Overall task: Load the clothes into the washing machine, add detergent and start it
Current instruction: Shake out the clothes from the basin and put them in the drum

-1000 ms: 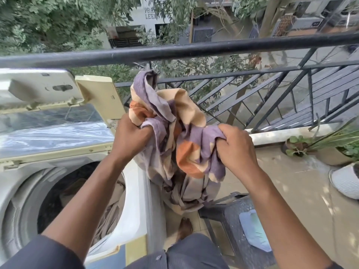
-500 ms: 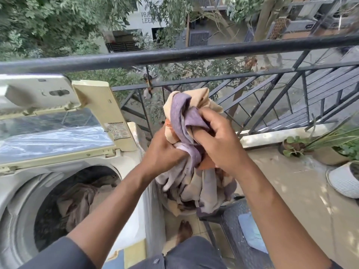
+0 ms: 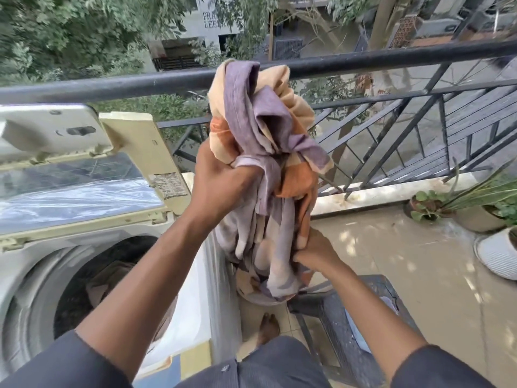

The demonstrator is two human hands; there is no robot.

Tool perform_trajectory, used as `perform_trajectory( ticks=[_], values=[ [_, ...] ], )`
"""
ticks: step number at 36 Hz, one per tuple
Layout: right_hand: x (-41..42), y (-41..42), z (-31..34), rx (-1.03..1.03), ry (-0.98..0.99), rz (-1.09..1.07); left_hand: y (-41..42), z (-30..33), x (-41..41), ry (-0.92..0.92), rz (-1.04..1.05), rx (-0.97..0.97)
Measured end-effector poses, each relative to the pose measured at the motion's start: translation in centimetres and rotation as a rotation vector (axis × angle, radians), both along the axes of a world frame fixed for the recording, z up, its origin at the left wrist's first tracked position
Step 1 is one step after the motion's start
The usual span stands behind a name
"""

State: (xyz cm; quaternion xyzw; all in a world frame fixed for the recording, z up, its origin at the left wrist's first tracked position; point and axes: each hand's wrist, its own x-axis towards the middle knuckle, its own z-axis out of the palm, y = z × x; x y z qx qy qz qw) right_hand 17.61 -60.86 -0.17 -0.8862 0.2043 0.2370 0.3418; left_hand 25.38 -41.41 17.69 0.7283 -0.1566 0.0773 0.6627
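- Brown clothes [image 3: 109,278] already lie in the open washer [image 3: 33,275].
- Patterned sheet [image 3: 268,152] is gripped by left hand [image 3: 223,186] and right hand [image 3: 316,253], beside the drum.
- Detergent and starting seemingly remain.

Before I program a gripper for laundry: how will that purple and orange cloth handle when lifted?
Probably floppy: the cloth bunches above the left hand and trails below it. Likely light, since it is held high. Loose ends near the right hand may snag on the washing machine rim.
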Motion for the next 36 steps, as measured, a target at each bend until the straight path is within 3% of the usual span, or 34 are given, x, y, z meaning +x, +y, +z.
perform_trajectory(
  ticks=[6,10,13,16,19,21,28,32,36],
  values=[
    [0.7,-0.3,-2.8,-0.094,0.081,-0.029,0.9,0.2,0.6,-0.055,0.009,0.009],
    [2.3,-2.9,-1.7,-0.155,-0.051,-0.097,2.2,-0.8,1.1,-0.008,0.016,0.121],
    [4.0,-4.4,2.9,-0.111,-0.292,-0.292,3.3,-2.5,1.4,0.103,0.037,0.26],
    [5.1,-5.2,9.4,0.065,-0.669,-0.471,4.0,-4.3,1.5,0.186,0.042,0.372],
    [4.8,-4.4,15.6,0.306,-1.012,-0.491,3.8,-5.5,0.9,0.234,0.06,0.411],
    [4.0,-3.0,19.0,0.54,-1.121,-0.459,3.6,-5.7,0.4,0.264,0.086,0.409],
    [3.5,0.3,19.6,0.743,-1.044,-0.424,3.6,-5.4,-0.3,0.253,0.044,0.271],
    [2.9,2.0,18.5,0.576,-0.907,-0.312,3.8,-5.4,-0.8,0.215,-0.001,0.062],
    [2.1,3.8,17.9,0.386,-0.764,-0.135,4.3,-5.1,-0.8,0.269,-0.171,0.084]
  ],
)
